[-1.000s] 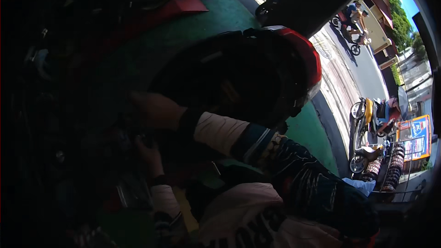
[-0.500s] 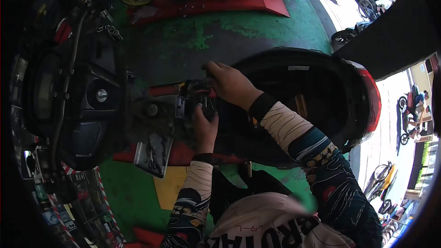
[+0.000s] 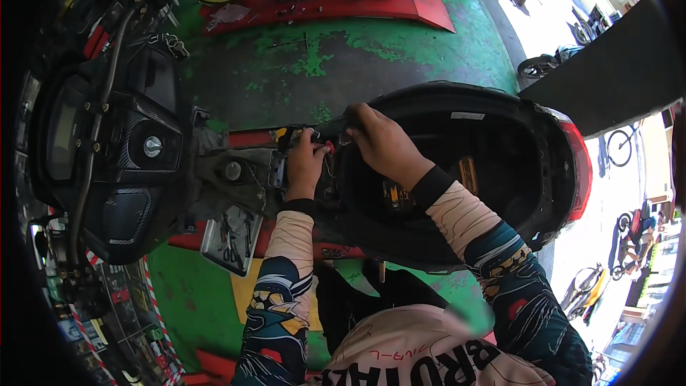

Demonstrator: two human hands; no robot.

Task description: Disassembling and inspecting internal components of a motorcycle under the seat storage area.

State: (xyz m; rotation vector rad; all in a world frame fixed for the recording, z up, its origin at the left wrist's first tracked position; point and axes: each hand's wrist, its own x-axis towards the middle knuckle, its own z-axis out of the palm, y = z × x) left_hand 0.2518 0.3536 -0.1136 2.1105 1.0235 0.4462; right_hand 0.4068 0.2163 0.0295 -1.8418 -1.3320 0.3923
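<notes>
the left hand (image 3: 305,166) reaches straight across the scooter (image 3: 243,187), fingers bent at a red bit (image 3: 329,146) just ahead of the bin (image 3: 504,154); whether they grip it, i cannot tell. the right hand (image 3: 386,141) slants over the bin's front edge, fingers curled, their hold unclear. since half a second ago, the left has gone farther across, the right back binward.

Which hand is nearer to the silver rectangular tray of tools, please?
Left: the left hand is above and right of the silver tray in the picture; the right hand is farther up and right, by the black oval storage compartment.
</notes>
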